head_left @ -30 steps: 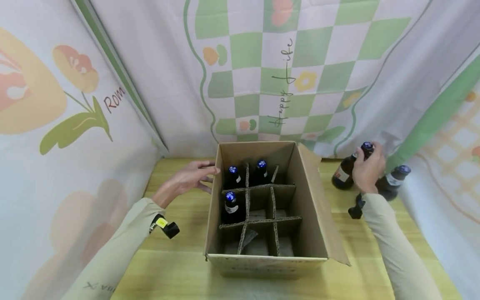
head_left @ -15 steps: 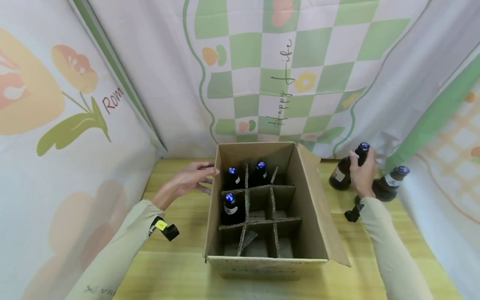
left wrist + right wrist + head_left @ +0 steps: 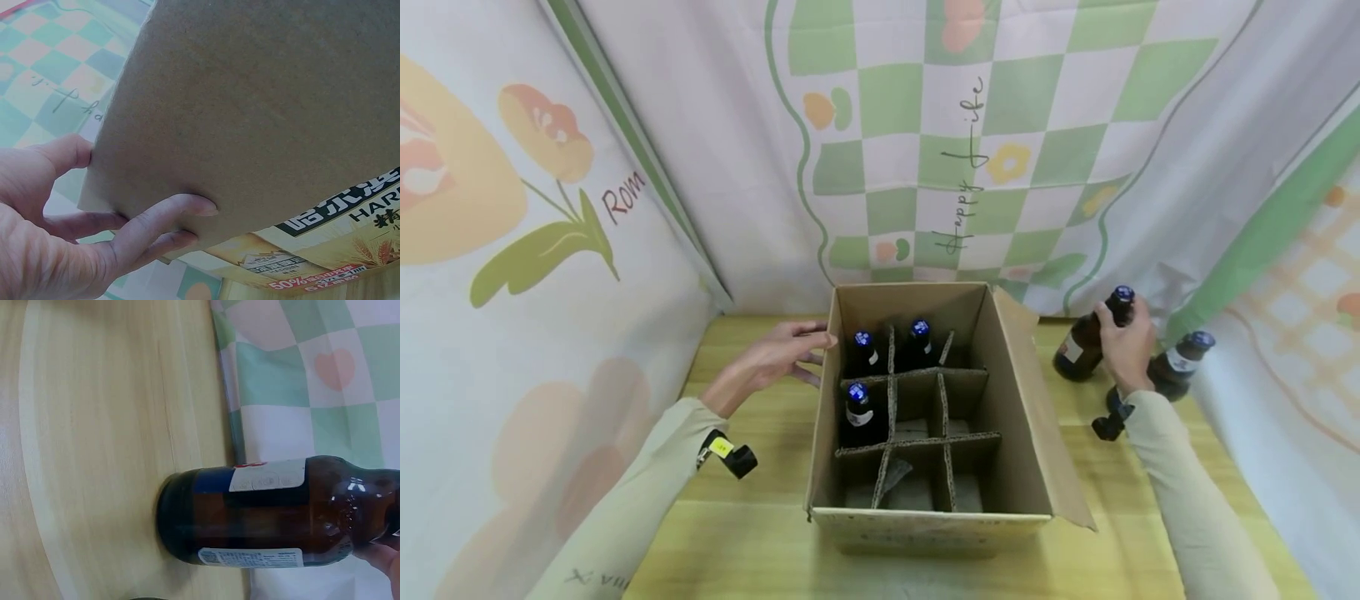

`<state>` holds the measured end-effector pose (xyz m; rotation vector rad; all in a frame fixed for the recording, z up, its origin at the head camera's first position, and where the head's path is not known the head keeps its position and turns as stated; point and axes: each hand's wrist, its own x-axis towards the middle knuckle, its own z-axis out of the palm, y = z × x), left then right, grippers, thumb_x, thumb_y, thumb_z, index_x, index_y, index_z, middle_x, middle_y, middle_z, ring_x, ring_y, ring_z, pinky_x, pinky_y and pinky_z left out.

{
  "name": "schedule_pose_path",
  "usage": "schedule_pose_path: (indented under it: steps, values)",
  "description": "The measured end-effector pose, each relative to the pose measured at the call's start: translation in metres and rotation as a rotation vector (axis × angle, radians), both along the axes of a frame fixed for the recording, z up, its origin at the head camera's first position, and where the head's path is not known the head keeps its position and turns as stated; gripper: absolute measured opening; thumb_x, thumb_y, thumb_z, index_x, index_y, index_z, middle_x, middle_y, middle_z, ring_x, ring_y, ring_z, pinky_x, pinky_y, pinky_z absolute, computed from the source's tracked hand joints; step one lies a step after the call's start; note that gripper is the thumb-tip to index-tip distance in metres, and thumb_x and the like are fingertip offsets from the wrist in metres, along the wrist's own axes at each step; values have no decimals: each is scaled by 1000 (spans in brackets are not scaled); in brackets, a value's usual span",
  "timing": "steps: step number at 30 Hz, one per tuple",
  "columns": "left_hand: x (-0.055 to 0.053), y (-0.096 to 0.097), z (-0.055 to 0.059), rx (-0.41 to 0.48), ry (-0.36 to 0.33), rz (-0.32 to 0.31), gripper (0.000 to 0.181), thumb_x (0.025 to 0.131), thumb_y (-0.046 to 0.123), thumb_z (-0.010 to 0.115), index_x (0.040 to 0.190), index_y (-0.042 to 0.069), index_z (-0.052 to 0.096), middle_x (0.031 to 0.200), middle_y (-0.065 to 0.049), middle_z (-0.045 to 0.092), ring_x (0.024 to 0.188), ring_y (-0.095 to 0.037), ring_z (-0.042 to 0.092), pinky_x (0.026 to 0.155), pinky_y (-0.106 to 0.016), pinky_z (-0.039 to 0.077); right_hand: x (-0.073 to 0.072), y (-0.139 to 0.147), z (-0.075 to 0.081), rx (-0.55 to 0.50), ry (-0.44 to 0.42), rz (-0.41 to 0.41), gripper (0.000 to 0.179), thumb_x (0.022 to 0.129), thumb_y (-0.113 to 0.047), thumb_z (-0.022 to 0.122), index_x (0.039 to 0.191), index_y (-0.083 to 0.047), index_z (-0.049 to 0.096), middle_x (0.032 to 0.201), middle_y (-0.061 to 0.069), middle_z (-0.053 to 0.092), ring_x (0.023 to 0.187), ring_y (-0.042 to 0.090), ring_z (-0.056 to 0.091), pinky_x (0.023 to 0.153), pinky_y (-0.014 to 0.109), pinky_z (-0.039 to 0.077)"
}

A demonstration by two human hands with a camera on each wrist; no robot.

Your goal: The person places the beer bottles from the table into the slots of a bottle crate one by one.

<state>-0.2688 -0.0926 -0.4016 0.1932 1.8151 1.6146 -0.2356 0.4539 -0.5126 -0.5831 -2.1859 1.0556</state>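
At the left hand (image 3: pixel 75 259), the carton (image 3: pixel 250 112) reads "HAR" (cropped).

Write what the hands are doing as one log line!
left hand: touches cardboard box, left side | right hand: grips brown beer bottle by neck | in box: three blue-capped bottles | beside right hand: another bottle

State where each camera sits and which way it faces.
Head: worn on the head, facing forward and down at the box; left hand, right hand and sleeves show.
Left wrist: on that wrist, facing the box's outside; left hand shows.
Right wrist: on that wrist, facing the held bottle; right hand barely shows.
Shared: head and right wrist show that bottle.
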Motion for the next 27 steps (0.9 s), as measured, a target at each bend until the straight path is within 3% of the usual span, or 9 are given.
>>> schedule_pose_path:
  steps: [2, 6, 9, 13, 16, 19, 23, 27]
  values:
    - [-1, 0, 0, 0, 0, 1, 71, 105, 14, 58, 163, -4, 22, 162, -26, 38, 123, -38, 58, 84, -39, 68, 0, -1, 3, 18, -18, -6, 50, 103, -32, 66, 140, 0, 58, 135, 25, 66, 117, 35, 62, 106, 41, 55]
    - [-3, 0, -2, -2, -3, 3, 71, 105, 14, 59, 163, -4, 22, 162, -25, 38, 124, -38, 58, 85, -39, 68, 0, -3, 11, 9, -62, -4, 49, 101, -33, 69, 135, 2, 61, 124, 23, 70, 94, 11, 60, 86, 22, 53]
    - [-2, 1, -4, -5, -6, 9, 70, 105, 14, 58, 163, -4, 23, 162, -25, 38, 123, -37, 59, 85, -39, 68, 2, -4, 17, -28, -103, 15, 45, 100, -34, 71, 128, 1, 63, 107, 12, 70, 80, 0, 54, 73, 12, 49]
    - [0, 1, -5, -11, -13, 11, 70, 104, 14, 58, 162, -4, 24, 161, -26, 39, 117, -33, 62, 86, -39, 68, 10, -4, 25, -123, -144, 40, 26, 100, -35, 71, 107, -11, 62, 83, -10, 60, 67, 0, 52, 56, 12, 47]
    - [2, 1, -4, -15, -16, 6, 69, 104, 14, 58, 162, -5, 25, 161, -26, 39, 116, -31, 62, 86, -39, 68, 18, -7, 32, -147, -162, 47, 24, 100, -38, 70, 96, -19, 57, 72, -15, 55, 60, 2, 49, 48, 15, 43]
    - [2, 0, -3, -11, -7, 7, 66, 104, 14, 57, 161, -5, 28, 161, -26, 39, 120, -35, 60, 85, -39, 68, 20, -15, 44, -101, -114, 67, 32, 100, -37, 71, 88, -13, 54, 63, -14, 50, 52, 2, 42, 42, 17, 37]
    - [0, 0, -2, -8, 17, 2, 66, 105, 14, 56, 161, -5, 27, 161, -27, 38, 129, -42, 56, 84, -39, 68, 20, -27, 71, -73, -4, 116, 33, 100, -29, 72, 84, -6, 54, 57, -14, 48, 45, 0, 39, 37, 15, 33]
    - [0, 0, -4, -15, 16, -1, 66, 105, 15, 57, 161, -5, 28, 161, -26, 39, 131, -43, 55, 87, -40, 68, 27, -37, 100, -134, 6, 130, 21, 101, -27, 71, 93, -11, 60, 61, -18, 54, 48, -2, 44, 40, 12, 41]
